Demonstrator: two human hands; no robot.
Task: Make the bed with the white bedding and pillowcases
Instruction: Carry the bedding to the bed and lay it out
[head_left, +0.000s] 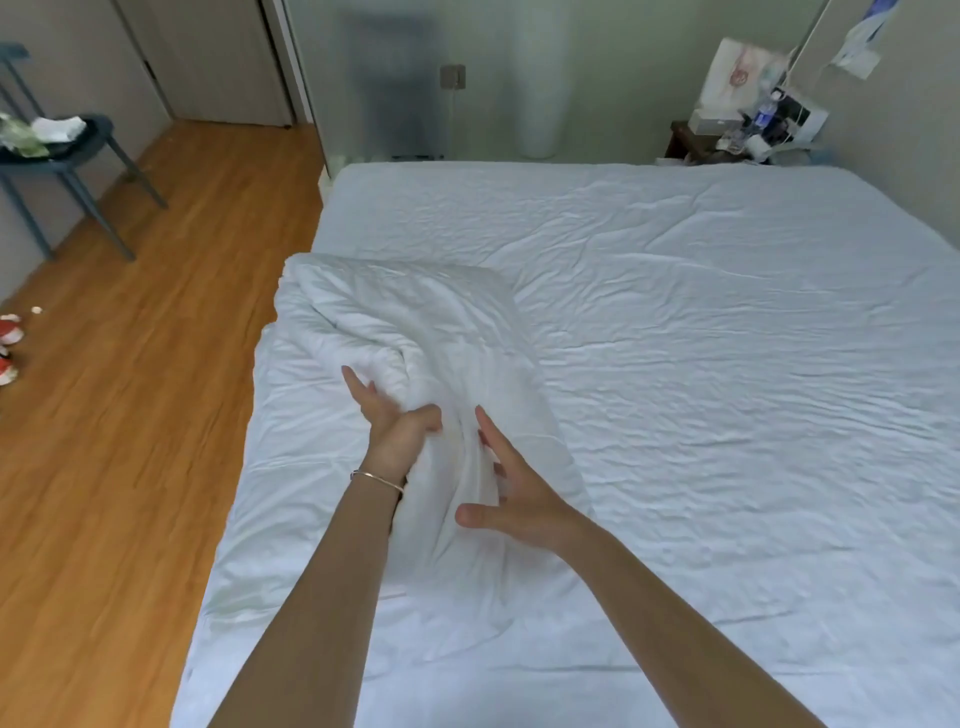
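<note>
A wide bed (701, 322) is covered with a wrinkled white sheet. On its left half lies a white pillow in a white pillowcase (410, 317), bunched and lifted at its near end. My left hand (395, 426), with a thin bracelet at the wrist, grips a fold of the pillowcase at that near end. My right hand (511, 493) has straight, spread fingers and touches the right side of the same bunched cloth.
A wooden floor (130, 415) runs along the bed's left side. A dark blue chair (67, 161) with clothes stands at the far left. A cluttered bedside table (748, 135) sits at the bed's far right corner. Red and white items (8, 343) lie on the floor.
</note>
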